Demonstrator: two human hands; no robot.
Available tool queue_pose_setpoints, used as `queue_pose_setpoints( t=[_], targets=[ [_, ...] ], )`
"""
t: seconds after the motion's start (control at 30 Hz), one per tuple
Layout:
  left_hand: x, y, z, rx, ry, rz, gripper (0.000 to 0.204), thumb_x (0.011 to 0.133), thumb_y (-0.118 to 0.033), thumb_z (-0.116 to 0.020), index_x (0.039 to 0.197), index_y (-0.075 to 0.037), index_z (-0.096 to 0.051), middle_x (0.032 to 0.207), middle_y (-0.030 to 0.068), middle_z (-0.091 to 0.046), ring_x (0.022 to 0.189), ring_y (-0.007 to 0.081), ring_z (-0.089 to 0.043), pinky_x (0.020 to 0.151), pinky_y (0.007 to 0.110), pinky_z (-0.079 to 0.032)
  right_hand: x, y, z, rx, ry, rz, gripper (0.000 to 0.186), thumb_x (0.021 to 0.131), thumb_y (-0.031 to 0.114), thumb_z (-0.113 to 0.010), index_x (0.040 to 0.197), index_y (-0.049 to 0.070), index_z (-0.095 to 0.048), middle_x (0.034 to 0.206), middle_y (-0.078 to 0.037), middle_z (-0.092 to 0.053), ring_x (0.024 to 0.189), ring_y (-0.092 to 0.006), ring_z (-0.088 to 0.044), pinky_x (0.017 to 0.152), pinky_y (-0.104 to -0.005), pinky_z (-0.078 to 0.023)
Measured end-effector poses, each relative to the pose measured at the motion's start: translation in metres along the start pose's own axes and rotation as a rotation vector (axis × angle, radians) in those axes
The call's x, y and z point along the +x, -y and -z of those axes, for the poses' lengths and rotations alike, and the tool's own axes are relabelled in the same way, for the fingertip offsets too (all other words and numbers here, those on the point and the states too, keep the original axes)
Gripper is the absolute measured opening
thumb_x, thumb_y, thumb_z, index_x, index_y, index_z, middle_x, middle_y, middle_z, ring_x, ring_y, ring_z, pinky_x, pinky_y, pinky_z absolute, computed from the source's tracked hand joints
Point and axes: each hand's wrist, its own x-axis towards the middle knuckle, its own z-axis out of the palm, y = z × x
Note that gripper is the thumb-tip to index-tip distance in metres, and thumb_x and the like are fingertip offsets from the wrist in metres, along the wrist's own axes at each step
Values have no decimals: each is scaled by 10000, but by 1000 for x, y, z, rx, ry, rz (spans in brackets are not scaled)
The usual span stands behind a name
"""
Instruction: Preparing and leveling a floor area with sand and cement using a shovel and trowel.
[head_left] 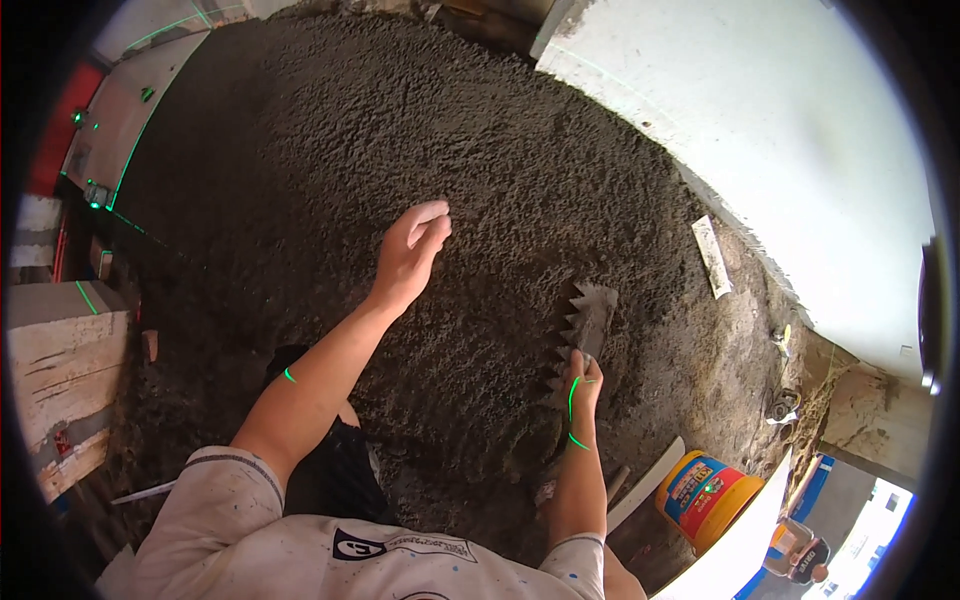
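My left hand (412, 252) hangs over dark, rough screed (330, 130), its fingers curled together with nothing visible in them. Lower and to the right, my right hand (583, 380) grips a grey notched trowel (597, 318), its large teeth pointing left over the mortar. The trowel lies flat at or just above the surface; I cannot tell whether it touches. My right fingers are partly hidden by the tool and wrist. Green laser light crosses my forearms.
A white wall (760, 150) bounds the right, with a pale strip (712, 255) beside it. A yellow bucket (730, 510) and a person (805, 560) are lower right. Concrete blocks (65, 390) stand left; a laser level (95, 196) sits by a board (140, 100).
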Motion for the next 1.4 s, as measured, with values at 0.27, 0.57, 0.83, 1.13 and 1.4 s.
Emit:
queue_pose_setpoints(
  t=[0.27, 0.57, 0.83, 1.13, 1.4],
  targets=[
    [-11, -18, 19, 11, -19, -11, 537, 1042, -386, -635, 1381, 25, -565, 1311, 147, -638, 1154, 227, -642, 1000, 367, -521, 78, -35, 80, -276, -414, 110, 380, 881, 275, -739, 1072, -51, -697, 913, -222, -743, 855, -336, -714, 815, -436, -549],
    [-13, -22, 13, 16, -18, -65, 462, 1040, -292, -651, 1370, 22, -576, 1290, 137, -647, 1133, 189, -633, 981, 335, -505, 90, 2, -85, -1451, 174, 603, 343, 917, 297, -676, 1149, 47, -646, 1032, -229, -738, 972, -459, -699, 851, -519, -556],
    [-23, -52, 56, 24, -121, -81, 512, 1047, -344, -629, 1392, 30, -562, 1295, 151, -641, 1149, 211, -635, 985, 355, -508, 103, 81, -68, -866, -240, 419, 301, 821, 197, -757, 1068, 44, -678, 994, -212, -745, 943, -422, -737, 806, -500, -598],
    [-27, -73, 66, -19, -109, -165, 548, 1044, -386, -622, 1395, 30, -562, 1220, 126, -648, 1067, 180, -624, 945, 339, -507, 165, 116, -203, -1402, 477, 554, 351, 870, 305, -717, 1094, 35, -735, 1121, -199, -733, 1074, -381, -692, 878, -456, -574],
    [-15, -56, 71, -43, -143, -110, 462, 1074, -335, -549, 1364, 23, -588, 1351, 145, -620, 1125, 238, -664, 926, 361, -534, -53, 45, -166, -1343, 778, 621, 329, 809, 122, -670, 1137, 102, -669, 857, -190, -728, 844, -408, -721, 745, -519, -569]
  ],
)
